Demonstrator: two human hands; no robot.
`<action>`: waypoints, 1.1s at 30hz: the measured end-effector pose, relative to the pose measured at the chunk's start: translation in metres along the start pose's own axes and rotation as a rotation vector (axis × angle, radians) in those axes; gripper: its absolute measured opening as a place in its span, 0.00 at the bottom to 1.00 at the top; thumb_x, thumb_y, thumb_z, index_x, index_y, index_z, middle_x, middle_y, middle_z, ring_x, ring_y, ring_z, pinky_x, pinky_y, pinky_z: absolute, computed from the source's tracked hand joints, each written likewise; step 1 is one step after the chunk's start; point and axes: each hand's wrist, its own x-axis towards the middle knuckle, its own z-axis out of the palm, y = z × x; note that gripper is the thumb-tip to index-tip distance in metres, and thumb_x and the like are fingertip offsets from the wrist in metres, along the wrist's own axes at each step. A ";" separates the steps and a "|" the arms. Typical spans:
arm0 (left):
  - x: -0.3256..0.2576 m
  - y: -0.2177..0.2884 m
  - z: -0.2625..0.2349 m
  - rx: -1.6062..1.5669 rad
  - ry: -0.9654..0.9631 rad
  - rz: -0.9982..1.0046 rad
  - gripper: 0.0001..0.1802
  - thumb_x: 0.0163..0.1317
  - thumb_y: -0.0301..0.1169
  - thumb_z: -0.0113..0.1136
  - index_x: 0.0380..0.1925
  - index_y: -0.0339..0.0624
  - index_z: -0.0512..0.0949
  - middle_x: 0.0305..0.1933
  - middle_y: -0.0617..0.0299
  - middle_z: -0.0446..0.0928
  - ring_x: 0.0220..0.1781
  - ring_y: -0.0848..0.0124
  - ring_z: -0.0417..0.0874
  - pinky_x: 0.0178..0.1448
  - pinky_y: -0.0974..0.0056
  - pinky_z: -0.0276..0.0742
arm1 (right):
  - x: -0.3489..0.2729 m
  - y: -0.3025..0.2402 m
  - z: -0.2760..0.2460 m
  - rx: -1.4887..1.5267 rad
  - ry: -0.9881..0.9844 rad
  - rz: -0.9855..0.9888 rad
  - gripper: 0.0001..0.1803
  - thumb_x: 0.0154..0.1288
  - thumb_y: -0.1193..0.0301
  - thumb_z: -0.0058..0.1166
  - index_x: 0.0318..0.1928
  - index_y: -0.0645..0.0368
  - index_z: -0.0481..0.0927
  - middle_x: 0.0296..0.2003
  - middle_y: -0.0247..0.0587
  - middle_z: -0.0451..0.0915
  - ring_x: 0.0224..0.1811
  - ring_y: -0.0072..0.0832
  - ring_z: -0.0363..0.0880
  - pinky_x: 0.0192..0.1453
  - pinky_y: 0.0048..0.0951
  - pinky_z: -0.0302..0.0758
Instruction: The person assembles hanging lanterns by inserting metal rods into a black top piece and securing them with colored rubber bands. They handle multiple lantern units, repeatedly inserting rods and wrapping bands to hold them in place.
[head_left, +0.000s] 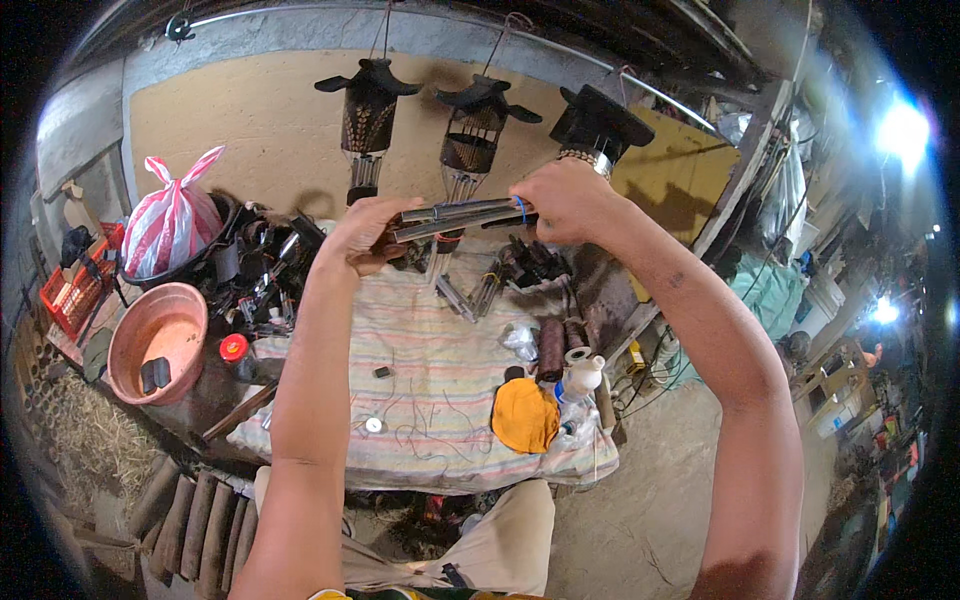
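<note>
Both my arms are stretched out over the cloth-covered table. Between my hands, a bundle of dark, slim tubes (460,217) lies nearly level, with blue ties around it. My left hand (366,236) is closed around its left end, and my right hand (570,202) grips its right end. Behind my hands hang dark wind chimes with roof-shaped tops: a left one (368,112), a middle one (474,130) and a right one (603,122). My right hand partly hides the right one. Beneath the bundle, loose metal tubes (456,298) lie on the cloth.
The striped cloth (400,330) carries an orange round cloth item (525,416), a white bottle (581,379) and thin cords. Left stand a pink basin (197,330), a red-lidded jar (235,349) and a tied striped bag (172,225). A rail (290,11) runs above.
</note>
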 end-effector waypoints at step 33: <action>-0.153 -0.203 0.100 0.689 -0.142 0.387 0.13 0.58 0.25 0.66 0.43 0.33 0.80 0.52 0.44 0.74 0.49 0.52 0.81 0.49 0.57 0.80 | 0.022 -0.037 0.125 -0.835 -0.570 -0.055 0.24 0.52 0.72 0.66 0.54 0.47 0.84 0.58 0.34 0.80 0.72 0.42 0.62 0.78 0.56 0.42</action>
